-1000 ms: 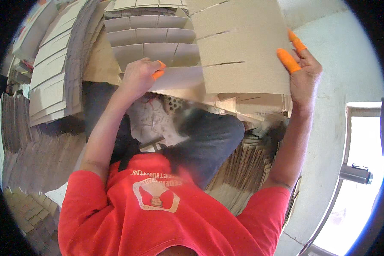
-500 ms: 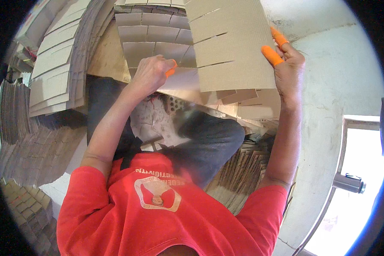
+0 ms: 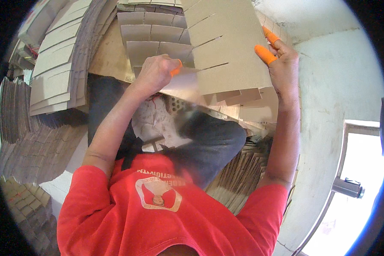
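Note:
My right hand (image 3: 282, 64), with orange finger covers on its thumb and a finger, grips the right edge of a slotted cardboard sheet (image 3: 230, 47). The sheet is tilted, and its slots open at its left edge. My left hand (image 3: 160, 72) is closed, with an orange cover on one fingertip. It sits at the near end of a row of upright slotted cardboard strips (image 3: 141, 49), close to the sheet's left edge. Whatever its fingers pinch is hidden. More cardboard pieces (image 3: 243, 97) show beneath the sheet's lower edge.
A stack of slotted cardboard sheets (image 3: 53, 74) leans at the left on a wooden board (image 3: 109, 53). Bundles of cardboard dividers (image 3: 42, 147) stand left of my legs. More cardboard pieces (image 3: 239, 170) are piled by my right knee. A wall (image 3: 328, 81) rises at the right.
The sheet and my right hand have shifted slightly left and down. My left hand has moved a little to the right, closer to the sheet's slotted edge.

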Demonstrator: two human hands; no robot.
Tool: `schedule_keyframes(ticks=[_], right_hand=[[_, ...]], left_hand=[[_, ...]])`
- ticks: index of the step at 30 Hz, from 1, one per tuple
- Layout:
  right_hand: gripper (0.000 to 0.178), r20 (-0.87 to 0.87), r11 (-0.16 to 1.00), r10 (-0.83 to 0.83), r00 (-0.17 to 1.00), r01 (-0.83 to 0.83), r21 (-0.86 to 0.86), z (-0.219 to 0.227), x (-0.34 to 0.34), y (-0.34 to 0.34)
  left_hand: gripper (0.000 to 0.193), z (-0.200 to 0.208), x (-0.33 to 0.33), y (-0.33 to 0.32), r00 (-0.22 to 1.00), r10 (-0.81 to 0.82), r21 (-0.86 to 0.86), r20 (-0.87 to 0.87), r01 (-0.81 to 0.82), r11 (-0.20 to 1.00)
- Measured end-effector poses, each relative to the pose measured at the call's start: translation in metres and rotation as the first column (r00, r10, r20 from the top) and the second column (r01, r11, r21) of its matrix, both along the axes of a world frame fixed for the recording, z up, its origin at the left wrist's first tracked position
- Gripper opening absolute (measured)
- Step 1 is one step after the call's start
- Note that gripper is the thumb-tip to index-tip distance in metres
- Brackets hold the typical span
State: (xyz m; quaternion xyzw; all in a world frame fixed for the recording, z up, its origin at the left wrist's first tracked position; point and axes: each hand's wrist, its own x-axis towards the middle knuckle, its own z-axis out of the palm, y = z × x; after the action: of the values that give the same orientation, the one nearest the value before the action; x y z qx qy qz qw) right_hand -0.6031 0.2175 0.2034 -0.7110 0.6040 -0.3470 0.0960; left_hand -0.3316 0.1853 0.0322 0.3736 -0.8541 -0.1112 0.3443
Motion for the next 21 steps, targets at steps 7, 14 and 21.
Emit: schedule_keyframes(ticks=[7,14,21], right_hand=[[0.050,-0.082,0.990,0.101,0.991,-0.092,0.103,-0.036,0.008,-0.014],[0.072,-0.336,0.963,0.257,0.906,-0.211,0.167,-0.061,0.037,-0.023],[0.087,-0.411,0.908,0.383,0.827,-0.255,0.333,-0.055,0.043,-0.015]], left_hand=[[0.011,0.000,-0.004,0.000,0.999,-0.032,0.020,-0.026,0.033,0.999],[0.009,0.002,-0.007,0.000,0.999,0.014,0.007,0.029,-0.014,1.000],[0.009,0.003,-0.002,0.000,1.000,0.023,0.048,0.003,-0.023,0.999]])
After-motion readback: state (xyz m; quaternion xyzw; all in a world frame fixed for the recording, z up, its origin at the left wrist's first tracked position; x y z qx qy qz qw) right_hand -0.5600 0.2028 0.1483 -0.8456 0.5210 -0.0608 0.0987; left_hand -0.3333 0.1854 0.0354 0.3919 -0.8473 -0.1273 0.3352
